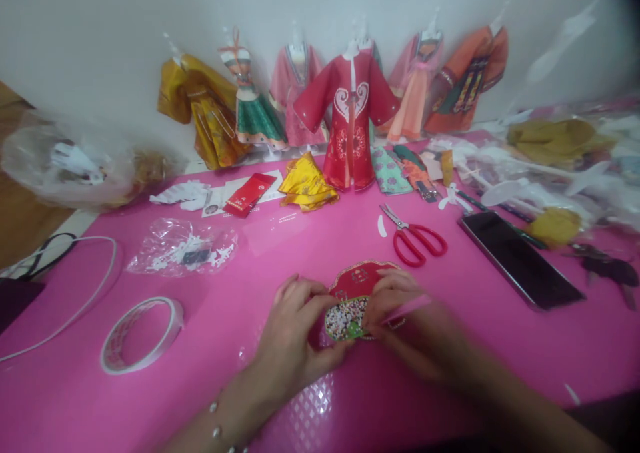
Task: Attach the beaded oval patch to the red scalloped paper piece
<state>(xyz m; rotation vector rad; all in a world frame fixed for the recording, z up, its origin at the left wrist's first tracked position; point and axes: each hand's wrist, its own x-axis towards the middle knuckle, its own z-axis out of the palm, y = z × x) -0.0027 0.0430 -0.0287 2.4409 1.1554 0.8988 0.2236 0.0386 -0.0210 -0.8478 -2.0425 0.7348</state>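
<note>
Note shiny diamond-shaped bits (315, 403) nearest, on pink table (215, 336); don't brush w/ wrists. Clamps bead tray (343, 316) in L hand (297, 326), thumb at lower edge, fingers at left rim. Pinches pink stick (413, 304) in R hand (420, 319), fingertips at tray's right end; can't see tip. Overlaps red trimmed piece (367, 276) just behind tray; can't tell if joined. For tidy bead work, prob. best to hold tray level & low, brace side of R hand on table, use small, light strokes to avoid flicking beads out, & shift fingers for clear sight of tip. Work clear of tape roll (173, 333) off to left, then phone (523, 259) & red-handled scissors (401, 224) beyond, right of ctr. Farther back: yellow cloth (307, 181), then red robe (340, 123) on stand, w/ other dressed figures (257, 116) by wall.
</note>
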